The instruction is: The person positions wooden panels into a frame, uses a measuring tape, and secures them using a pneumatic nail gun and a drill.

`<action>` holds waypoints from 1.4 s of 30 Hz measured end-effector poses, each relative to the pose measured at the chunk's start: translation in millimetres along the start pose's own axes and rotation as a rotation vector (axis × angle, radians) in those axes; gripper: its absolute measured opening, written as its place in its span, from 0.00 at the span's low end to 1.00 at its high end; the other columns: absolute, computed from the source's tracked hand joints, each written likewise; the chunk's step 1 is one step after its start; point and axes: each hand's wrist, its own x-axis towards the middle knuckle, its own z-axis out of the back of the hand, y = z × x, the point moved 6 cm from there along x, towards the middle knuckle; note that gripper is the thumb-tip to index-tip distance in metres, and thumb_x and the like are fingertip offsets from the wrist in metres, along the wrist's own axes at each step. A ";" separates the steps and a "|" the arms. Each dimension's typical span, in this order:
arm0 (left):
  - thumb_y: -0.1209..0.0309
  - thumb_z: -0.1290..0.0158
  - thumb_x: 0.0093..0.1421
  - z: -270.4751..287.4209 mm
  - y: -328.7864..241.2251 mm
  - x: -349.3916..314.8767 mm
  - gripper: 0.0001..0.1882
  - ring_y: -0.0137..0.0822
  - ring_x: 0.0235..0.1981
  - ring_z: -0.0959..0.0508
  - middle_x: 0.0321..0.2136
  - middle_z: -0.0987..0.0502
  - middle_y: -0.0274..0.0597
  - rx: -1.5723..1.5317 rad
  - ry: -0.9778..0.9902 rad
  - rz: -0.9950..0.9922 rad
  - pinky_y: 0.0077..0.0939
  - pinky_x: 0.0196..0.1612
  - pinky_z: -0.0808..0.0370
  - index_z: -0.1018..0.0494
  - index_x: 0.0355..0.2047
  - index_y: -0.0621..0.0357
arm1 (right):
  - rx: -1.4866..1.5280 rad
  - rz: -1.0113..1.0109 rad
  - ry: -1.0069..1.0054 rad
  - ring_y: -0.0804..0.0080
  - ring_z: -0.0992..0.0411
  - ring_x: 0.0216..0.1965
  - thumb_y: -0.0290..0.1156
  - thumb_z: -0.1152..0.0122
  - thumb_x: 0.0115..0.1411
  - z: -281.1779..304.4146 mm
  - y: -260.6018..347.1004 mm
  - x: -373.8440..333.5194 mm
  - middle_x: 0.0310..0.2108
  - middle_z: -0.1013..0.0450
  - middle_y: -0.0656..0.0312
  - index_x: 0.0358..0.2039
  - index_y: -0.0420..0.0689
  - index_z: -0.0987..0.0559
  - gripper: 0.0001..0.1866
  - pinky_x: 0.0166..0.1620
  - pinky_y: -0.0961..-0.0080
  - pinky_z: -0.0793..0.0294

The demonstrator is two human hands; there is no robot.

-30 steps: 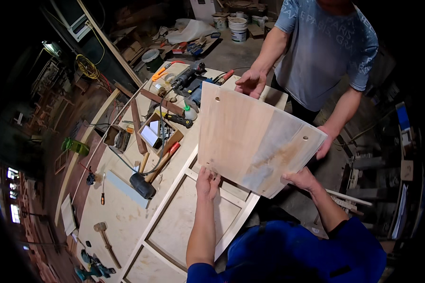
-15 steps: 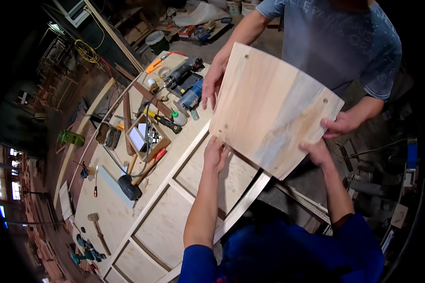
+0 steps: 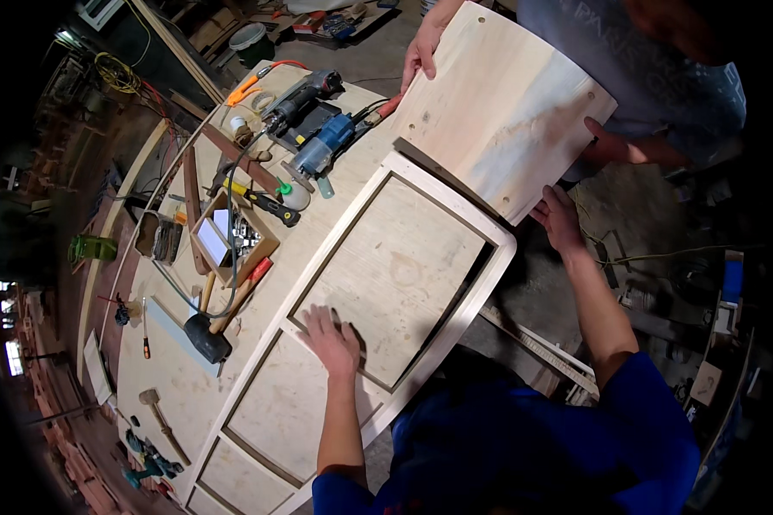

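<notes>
Wooden panel (image 3: 502, 112), best kept evenly supported: the right hand (image 3: 563, 225) pinches its near corner; the left hand (image 3: 331, 342) spreads over the frame (image 3: 447, 198).

Deep blue top (image 3: 524, 438) — short sleeves (image 3: 620, 386), bare forearms (image 3: 342, 421), bare hands (image 3: 331, 343).

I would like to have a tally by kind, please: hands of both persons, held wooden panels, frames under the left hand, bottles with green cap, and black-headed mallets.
Wearer's hands: 2, left hand and right hand
Co-worker's hands: 2
Wooden panel: 1
Wooden frame: 1
Green-capped bottle: 1
Black-headed mallet: 1
Total: 8
</notes>
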 end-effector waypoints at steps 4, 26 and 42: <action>0.69 0.41 0.58 -2.5 28.4 -20.1 0.31 0.60 0.74 0.50 0.70 0.42 0.61 0.042 0.007 0.107 0.70 0.71 0.56 0.33 0.62 0.65 | -0.221 -0.108 -0.078 0.78 0.26 0.47 0.43 0.42 0.71 0.6 -35.5 8.5 0.48 0.25 0.70 0.53 0.51 0.24 0.15 0.49 0.72 0.24; 0.72 0.40 0.57 -12.0 43.9 -22.0 0.21 0.63 0.71 0.42 0.67 0.35 0.56 -0.124 -0.135 0.058 0.71 0.68 0.46 0.24 0.52 0.62 | -0.490 0.020 -0.213 0.74 0.28 0.35 0.39 0.40 0.69 32.2 -96.4 3.8 0.38 0.27 0.63 0.48 0.41 0.25 0.16 0.35 0.72 0.27; 0.73 0.40 0.58 -15.6 54.0 -26.4 0.23 0.59 0.72 0.41 0.68 0.35 0.52 -0.141 -0.205 0.040 0.64 0.71 0.48 0.27 0.55 0.57 | -0.441 0.006 -0.192 0.81 0.33 0.26 0.35 0.40 0.70 33.2 -100.0 -1.7 0.30 0.29 0.69 0.49 0.44 0.24 0.12 0.29 0.78 0.32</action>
